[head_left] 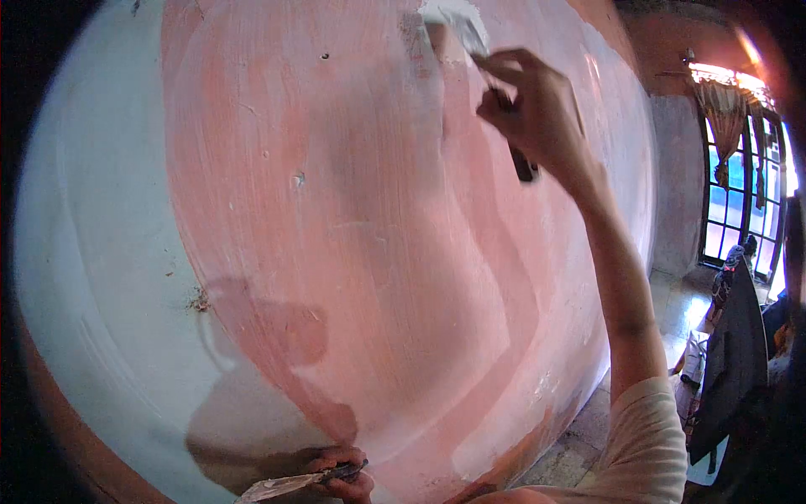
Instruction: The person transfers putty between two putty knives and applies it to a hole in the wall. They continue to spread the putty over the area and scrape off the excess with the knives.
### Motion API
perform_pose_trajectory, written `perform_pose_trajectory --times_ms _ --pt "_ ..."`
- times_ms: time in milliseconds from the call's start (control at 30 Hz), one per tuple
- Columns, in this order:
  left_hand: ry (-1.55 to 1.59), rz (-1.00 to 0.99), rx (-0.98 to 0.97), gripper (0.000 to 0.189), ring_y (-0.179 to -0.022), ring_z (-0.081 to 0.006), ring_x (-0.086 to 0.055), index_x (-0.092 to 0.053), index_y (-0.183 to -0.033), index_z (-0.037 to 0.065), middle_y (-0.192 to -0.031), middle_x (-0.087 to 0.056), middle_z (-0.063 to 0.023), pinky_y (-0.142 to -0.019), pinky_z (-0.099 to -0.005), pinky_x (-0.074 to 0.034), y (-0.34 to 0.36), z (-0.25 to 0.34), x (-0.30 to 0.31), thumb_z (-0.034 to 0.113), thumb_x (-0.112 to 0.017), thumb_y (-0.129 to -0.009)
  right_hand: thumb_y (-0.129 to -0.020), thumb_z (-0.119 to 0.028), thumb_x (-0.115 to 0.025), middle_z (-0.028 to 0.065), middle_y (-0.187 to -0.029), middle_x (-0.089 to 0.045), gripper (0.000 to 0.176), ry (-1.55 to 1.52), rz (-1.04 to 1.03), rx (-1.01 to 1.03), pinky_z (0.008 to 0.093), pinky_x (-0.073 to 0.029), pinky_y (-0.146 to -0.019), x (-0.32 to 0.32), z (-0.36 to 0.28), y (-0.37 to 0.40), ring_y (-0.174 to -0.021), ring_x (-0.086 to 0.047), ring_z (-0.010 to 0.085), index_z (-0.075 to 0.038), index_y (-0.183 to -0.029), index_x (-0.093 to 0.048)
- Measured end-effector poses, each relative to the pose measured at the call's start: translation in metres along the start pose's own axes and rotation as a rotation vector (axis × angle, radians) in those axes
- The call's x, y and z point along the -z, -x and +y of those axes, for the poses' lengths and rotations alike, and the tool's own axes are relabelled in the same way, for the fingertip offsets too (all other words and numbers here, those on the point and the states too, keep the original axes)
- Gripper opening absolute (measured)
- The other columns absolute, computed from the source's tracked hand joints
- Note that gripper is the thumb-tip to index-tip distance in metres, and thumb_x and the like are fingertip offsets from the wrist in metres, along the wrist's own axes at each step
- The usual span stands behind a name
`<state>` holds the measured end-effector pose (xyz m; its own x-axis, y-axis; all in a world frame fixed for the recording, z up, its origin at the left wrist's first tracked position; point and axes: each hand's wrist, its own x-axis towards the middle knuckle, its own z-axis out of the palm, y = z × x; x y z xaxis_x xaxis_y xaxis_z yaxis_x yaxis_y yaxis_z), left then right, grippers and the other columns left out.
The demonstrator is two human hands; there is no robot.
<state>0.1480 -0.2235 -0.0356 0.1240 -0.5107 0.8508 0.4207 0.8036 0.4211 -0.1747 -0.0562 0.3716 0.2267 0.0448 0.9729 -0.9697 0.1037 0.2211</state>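
- Your right hand (537, 109) is raised, with its fingers clamped round the handle of a knife (464, 32).
- The blade lies against the wall (336, 252) near the top, in a white patch.
- Your left hand (340, 475) is low, closed on a second knife (277, 485); its pale-coated blade points left.
- Your hands are well apart.
- The wall is pink at centre and white at left. A window (739, 193) is at far right.

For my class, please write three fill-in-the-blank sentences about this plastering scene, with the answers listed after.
1. The right hand presses a putty knife against the ____.
2. The left hand holds a second knife near the picture's ____ edge.
3. The window is on the view's ____ side.
Answers: wall, bottom, right.
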Motion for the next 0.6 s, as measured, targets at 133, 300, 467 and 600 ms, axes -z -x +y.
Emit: perform_pose_trajectory --times_ms 133,300,467,600 --pt "-0.003 0.005 0.008 0.039 -0.045 -0.0181 -0.045 -0.035 -0.092 0.003 -0.059 -0.049 -0.0086 -0.043 -0.0297 -0.04 -0.002 0.002 0.0 0.042 -0.043 -0.091 -0.074 -0.007 -0.072 0.0176 -0.105 -0.062 0.035 -0.063 0.068 0.066 0.0357 -0.056 -0.074 -0.018 0.022 -0.037 -0.081 -0.068 0.0255 -0.004 -0.109 -0.067" --pt "-0.01 0.014 0.031 0.039 -0.045 -0.0179 -0.045 -0.035 -0.091 0.004 -0.059 -0.049 -0.0084 -0.043 -0.0297 -0.039 -0.001 0.001 0.003 0.042 -0.044 -0.091 -0.075 -0.004 -0.072 0.0117 -0.117 -0.06 0.043 -0.013 -0.006 0.145 0.0312 -0.057 -0.065 -0.033 0.025 -0.002 -0.076 -0.068 0.0198 -0.008 -0.118 -0.065" --pt "-0.011 0.024 0.048 0.04 -0.045 -0.0178 -0.044 -0.036 -0.09 0.004 -0.059 -0.049 -0.0082 -0.043 -0.0297 -0.039 0.001 0.0 0.005 0.043 -0.044 -0.091 -0.075 -0.001 -0.069 0.0142 -0.107 -0.061 0.044 -0.048 -0.164 -0.02 0.0303 -0.055 -0.062 0.016 0.0 0.05 -0.065 -0.063 0.0151 -0.01 -0.118 -0.064" --pt "-0.008 0.024 0.068 0.04 -0.045 -0.0177 -0.044 -0.036 -0.089 0.004 -0.059 -0.049 -0.008 -0.043 -0.0297 -0.039 0.002 0.0 0.004 0.043 -0.044 -0.09 -0.078 -0.002 -0.066 0.0132 -0.108 -0.062 0.042 0.004 0.036 0.036 0.0284 -0.055 -0.059 0.021 0.026 0.023 -0.065 -0.064 0.0133 -0.009 -0.119 -0.063"
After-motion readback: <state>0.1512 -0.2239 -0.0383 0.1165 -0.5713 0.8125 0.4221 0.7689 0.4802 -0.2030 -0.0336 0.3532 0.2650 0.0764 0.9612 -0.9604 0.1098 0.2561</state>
